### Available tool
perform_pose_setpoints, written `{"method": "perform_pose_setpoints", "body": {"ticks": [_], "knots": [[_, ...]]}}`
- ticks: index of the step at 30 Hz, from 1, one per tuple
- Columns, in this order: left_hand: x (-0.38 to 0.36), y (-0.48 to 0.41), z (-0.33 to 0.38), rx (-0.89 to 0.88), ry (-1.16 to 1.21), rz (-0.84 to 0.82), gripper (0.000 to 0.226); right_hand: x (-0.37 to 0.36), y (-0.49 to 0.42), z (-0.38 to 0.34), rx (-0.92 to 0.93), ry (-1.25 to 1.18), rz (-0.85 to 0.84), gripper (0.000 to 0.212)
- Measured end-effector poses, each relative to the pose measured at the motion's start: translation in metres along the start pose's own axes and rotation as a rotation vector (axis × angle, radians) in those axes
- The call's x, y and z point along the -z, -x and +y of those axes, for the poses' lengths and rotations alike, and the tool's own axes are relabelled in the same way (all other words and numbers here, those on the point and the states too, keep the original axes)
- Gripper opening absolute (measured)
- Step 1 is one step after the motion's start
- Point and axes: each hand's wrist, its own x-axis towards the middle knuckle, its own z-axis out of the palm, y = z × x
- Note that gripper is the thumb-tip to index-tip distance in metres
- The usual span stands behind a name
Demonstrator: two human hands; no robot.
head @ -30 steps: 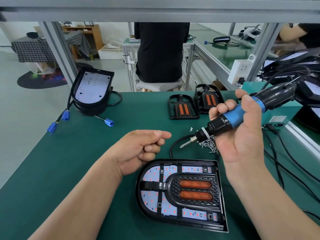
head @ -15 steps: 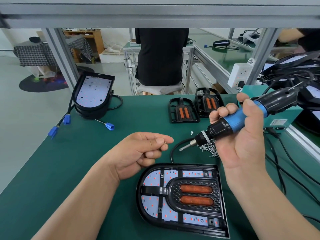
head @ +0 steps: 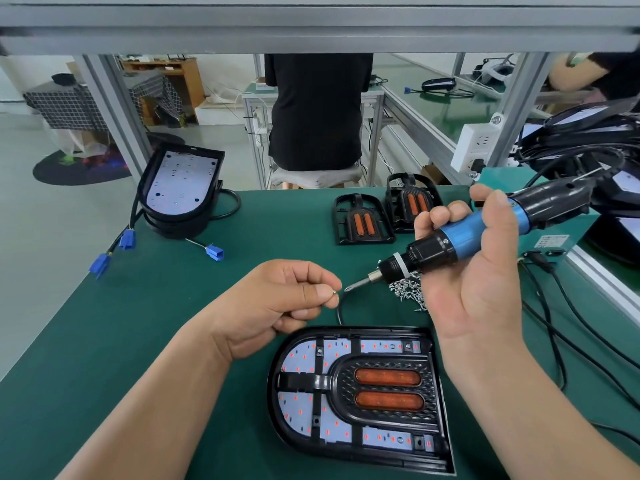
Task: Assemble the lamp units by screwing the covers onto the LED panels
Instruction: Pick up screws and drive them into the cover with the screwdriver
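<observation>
Since a moment ago, the left hand (head: pixel 277 306) has reached forward and right, bringing its screw (head: pixel 334 292) almost up to the bit (head: pixel 356 284) of the electric screwdriver (head: pixel 464 233). Screw and bit tip are now just apart, near the centre of view. Thumb and forefinger pinch the small screw, with the other fingers curled beneath. The right hand (head: pixel 474 271), at 3 o'clock, is wrapped round the screwdriver's blue and black barrel, holding it tilted with the bit pointing toward 8 o'clock.

At 6 o'clock the lamp unit (head: pixel 436 427) lies flat on the green mat (head: pixel 138 323). Its black cover (head: pixel 384 389), with two orange lenses, sits on the white LED panel (head: pixel 301 362), which is dotted with red points. A pile of screws (head: pixel 408 289) lies on the mat just beyond the unit, under the screwdriver.

Two spare covers (head: pixel 362 220) rest at 1 o'clock near the bench's far edge. At 10 o'clock a bare panel (head: pixel 180 181) in its housing tilts upward, with blue connectors (head: pixel 214 252) on wires beside it. Beyond the bench at 12 o'clock, a seated person (head: pixel 317 109) in black has their back turned.
</observation>
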Motion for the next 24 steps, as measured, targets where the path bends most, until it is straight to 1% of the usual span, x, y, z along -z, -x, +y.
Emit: {"method": "perform_pose_setpoints", "body": {"ticks": [6, 12, 17, 24], "knots": [[-0.0019, 0.0016, 0.0018, 0.003, -0.03, 0.013, 0.012, -0.0034, 0.0057, 0.0035, 0.003, 0.018, -0.022, 0.022], [-0.0033, 0.0027, 0.0024, 0.01, -0.034, 0.013, 0.014, -0.0027, 0.0058, 0.0062, -0.004, 0.031, 0.002, 0.019], [-0.0042, 0.0006, 0.0023, 0.019, -0.038, 0.01, 0.015, -0.0015, 0.0052, 0.0061, 0.003, 0.014, -0.004, 0.025], [-0.0046, 0.0008, 0.0009, 0.019, -0.045, 0.006, 0.015, -0.0009, 0.0067, 0.0064, -0.004, 0.025, -0.012, 0.025]]}}
